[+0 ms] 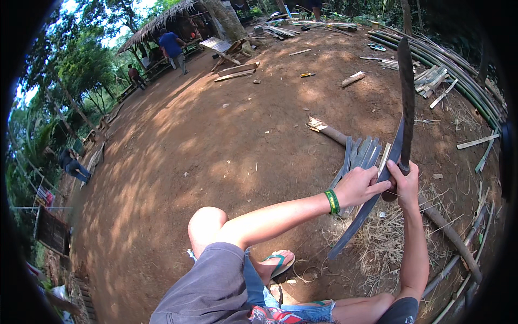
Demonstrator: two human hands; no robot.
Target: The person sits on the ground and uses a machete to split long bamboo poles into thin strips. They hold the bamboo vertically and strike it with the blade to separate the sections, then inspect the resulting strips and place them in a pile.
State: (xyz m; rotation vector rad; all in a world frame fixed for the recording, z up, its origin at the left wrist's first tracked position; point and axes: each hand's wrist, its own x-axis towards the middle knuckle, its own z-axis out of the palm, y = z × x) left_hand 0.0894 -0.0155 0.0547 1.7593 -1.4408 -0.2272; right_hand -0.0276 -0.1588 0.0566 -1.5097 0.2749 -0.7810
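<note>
My left hand (358, 187), with a green and yellow band at its wrist, is closed around a long, dark bamboo strip (352, 231). The strip slants from beside the blade down toward my legs. To its right, my right hand (407, 186) grips a machete (407, 92) by the handle, its long dark blade pointing up and away from me. Both hands are close together, and the strip passes right by the machete's base. Whether the edge touches the strip is hidden by my fingers. Just beyond my left hand lie several dark split strips (360, 154) side by side.
Pale shavings (386, 251) cover the ground beneath my hands. A log (332, 132) runs under the strips. Long green bamboo poles (431, 67) and split pieces (430, 81) lie at the far right. A yellow-handled tool (307, 75) rests farther off. People (172, 47) stand near a thatched shelter (162, 24).
</note>
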